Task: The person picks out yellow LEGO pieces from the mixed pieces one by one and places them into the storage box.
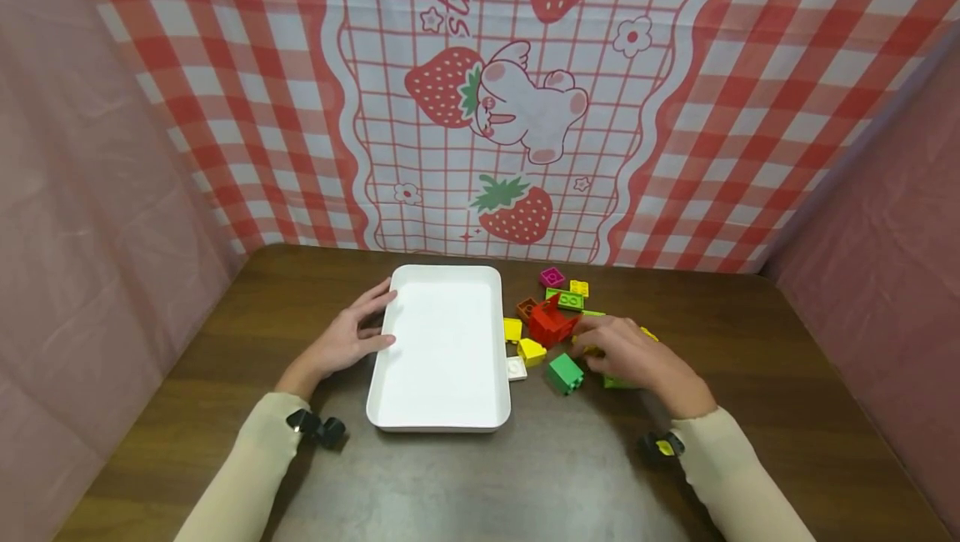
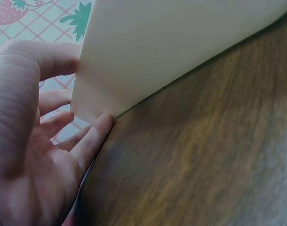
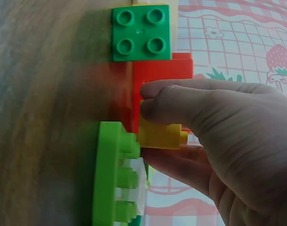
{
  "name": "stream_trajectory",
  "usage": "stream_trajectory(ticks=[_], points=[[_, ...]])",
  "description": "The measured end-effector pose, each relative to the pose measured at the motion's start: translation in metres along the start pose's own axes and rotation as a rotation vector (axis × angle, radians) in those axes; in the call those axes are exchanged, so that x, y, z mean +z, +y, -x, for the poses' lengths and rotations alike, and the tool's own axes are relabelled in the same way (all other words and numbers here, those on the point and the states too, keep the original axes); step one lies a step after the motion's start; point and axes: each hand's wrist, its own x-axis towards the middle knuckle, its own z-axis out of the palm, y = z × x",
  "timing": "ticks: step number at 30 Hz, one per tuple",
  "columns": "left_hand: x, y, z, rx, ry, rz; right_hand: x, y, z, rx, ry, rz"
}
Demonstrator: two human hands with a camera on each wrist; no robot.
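Note:
A white tray (image 1: 442, 342) lies lengthwise on the table, and its inside is bare. My left hand (image 1: 348, 338) is at its left side, fingertips resting against the outer wall and rim. In the left wrist view, the fingers (image 2: 91, 141) touch the tray's side near a corner. My right hand (image 1: 626, 350) is among toy bricks right of the tray. In the right wrist view it pinches a yellow toy brick (image 3: 158, 137) between thumb and fingers. Behind that brick stands a red brick (image 3: 164, 70); a green brick (image 3: 141, 33) and a light green brick (image 3: 108, 174) flank it.
Between tray and right hand lie a yellow brick (image 1: 532, 351), a white brick (image 1: 517, 368) and a brown brick (image 1: 527, 308). Farther back are a magenta brick (image 1: 552, 277) and a lime brick (image 1: 565, 299). A strawberry-print cloth (image 1: 480, 150) hangs behind the wooden table (image 1: 450, 492).

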Motion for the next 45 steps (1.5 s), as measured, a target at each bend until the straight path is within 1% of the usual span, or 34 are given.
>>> stream_trajectory(ticks=[4, 8, 13, 15, 19, 21, 22, 24, 30, 36, 39, 43, 45], points=[[0.001, 0.000, 0.000, 0.005, 0.002, 0.001, -0.005, -0.002, 0.003, -0.008, 0.043, 0.016], [0.001, 0.000, 0.000, 0.008, 0.002, 0.002, -0.007, -0.002, 0.004, -0.064, 0.110, 0.049], [0.001, 0.000, -0.001, 0.016, 0.001, 0.007, -0.008, 0.000, 0.004, -0.113, 0.191, 0.073], [0.002, 0.000, -0.001, 0.022, 0.000, 0.008, -0.009, 0.001, 0.004, -0.139, 0.251, 0.089], [0.002, 0.001, -0.001, 0.023, -0.006, 0.012, -0.012, 0.003, 0.005, -0.203, 0.403, 0.118], [0.003, 0.001, -0.002, 0.020, -0.010, 0.014, -0.013, 0.003, 0.005, -0.224, 0.457, 0.124], [0.003, 0.001, -0.002, 0.018, -0.012, 0.015, -0.013, 0.003, 0.005, -0.228, 0.469, 0.125], [0.003, 0.002, -0.002, 0.021, -0.014, 0.017, -0.013, 0.003, 0.005, -0.234, 0.475, 0.118], [0.002, 0.000, 0.000, 0.018, -0.003, 0.015, -0.010, 0.000, 0.001, -0.236, 0.442, 0.117], [0.002, 0.001, -0.002, 0.013, -0.004, 0.009, -0.009, -0.002, 0.000, -0.214, 0.468, 0.096], [0.002, 0.002, -0.002, 0.005, 0.005, 0.003, -0.010, -0.004, -0.004, -0.218, 0.459, 0.073], [0.002, 0.002, 0.000, -0.003, 0.007, -0.006, -0.011, -0.006, -0.009, -0.227, 0.446, 0.078], [0.002, 0.002, 0.000, 0.002, 0.006, -0.003, -0.012, -0.005, -0.011, -0.216, 0.446, 0.090]])
